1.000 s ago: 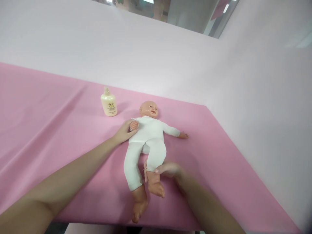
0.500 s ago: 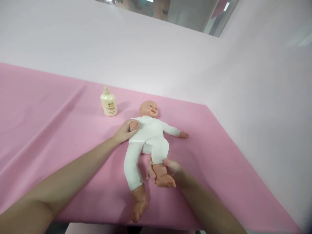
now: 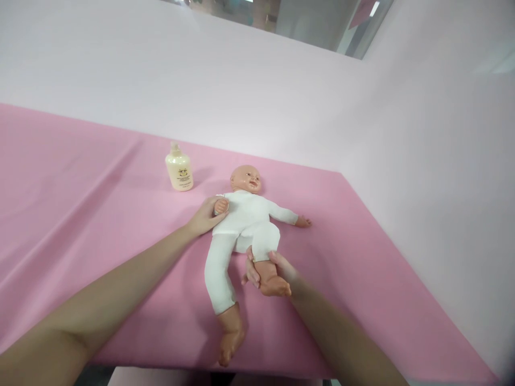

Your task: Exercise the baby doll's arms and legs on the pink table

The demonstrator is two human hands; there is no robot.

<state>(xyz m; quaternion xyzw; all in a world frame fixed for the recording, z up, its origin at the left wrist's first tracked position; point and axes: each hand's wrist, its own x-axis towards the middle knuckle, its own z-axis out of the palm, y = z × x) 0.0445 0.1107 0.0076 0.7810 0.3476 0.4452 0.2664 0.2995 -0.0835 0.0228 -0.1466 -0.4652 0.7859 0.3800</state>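
A baby doll [image 3: 247,212] with a white cloth body lies on its back on a pink-covered table, its bald head toward the wall. My left hand [image 3: 207,215] is closed around the doll's arm on the left side, and the doll's small fist shows between my thumb and fingers. Around the lower part of the bent leg on the right, my right hand [image 3: 284,271] is wrapped, with the thumb on one side and fingers on the other. That foot is raised off the cloth. The doll's other leg [image 3: 219,273] stretches toward the near edge.
A cream-coloured pump bottle [image 3: 179,170] with a label stands left of the doll's head. Pink cloth [image 3: 80,187] covers the table, with creases at the left. A white wall [image 3: 257,102] rises behind, and another borders the right side.
My right hand has lifted the doll's lower leg slightly up and away from me, so the knee bends more. My left hand stays in place on the doll's arm.
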